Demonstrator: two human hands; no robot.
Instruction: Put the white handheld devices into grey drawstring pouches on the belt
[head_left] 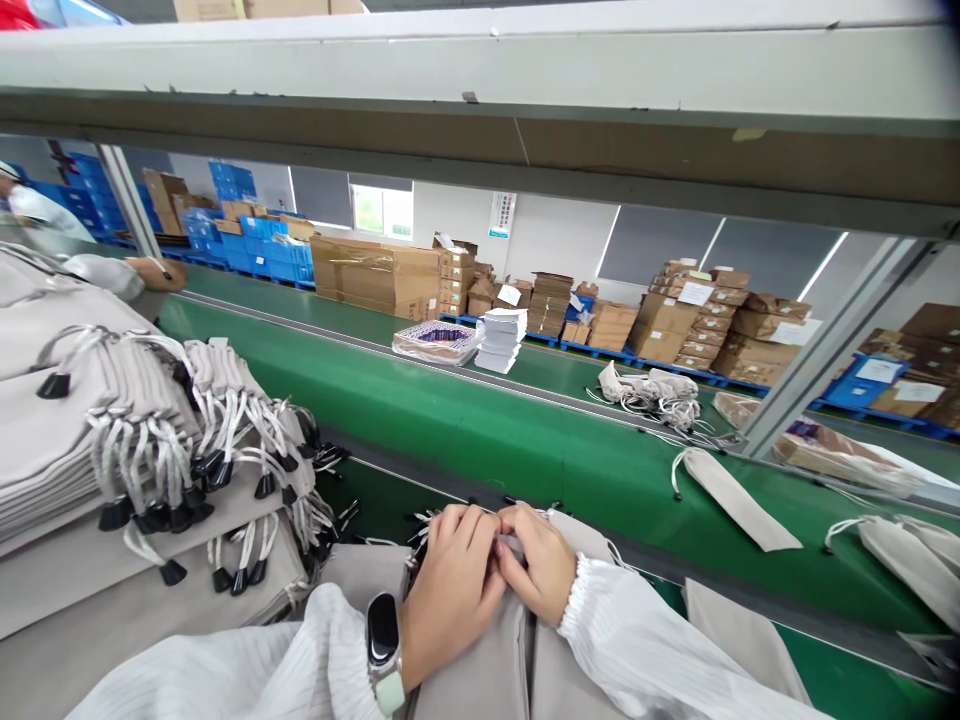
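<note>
My left hand [459, 575], with a smart band on its wrist, lies curled over the top end of a grey drawstring pouch [480, 670] near the bottom middle. My right hand [538, 565] meets it there, its fingers bent onto the same pouch top. Both hands look closed on the fabric, though the fingertips are partly hidden. More grey pouches lie under and beside them. To the left rise tall stacks of grey drawstring pouches [45, 430], their white cords [150, 470] and black cord ends hanging toward me.
A green conveyor belt [450, 420] runs across in front. On the far side are a basket [435, 342], a paper stack [501, 340] and a pile of corded pouches [652, 392]. A single pouch [739, 500] lies on the belt. Overhead spans a white shelf [480, 60]; a metal post [817, 350] stands right.
</note>
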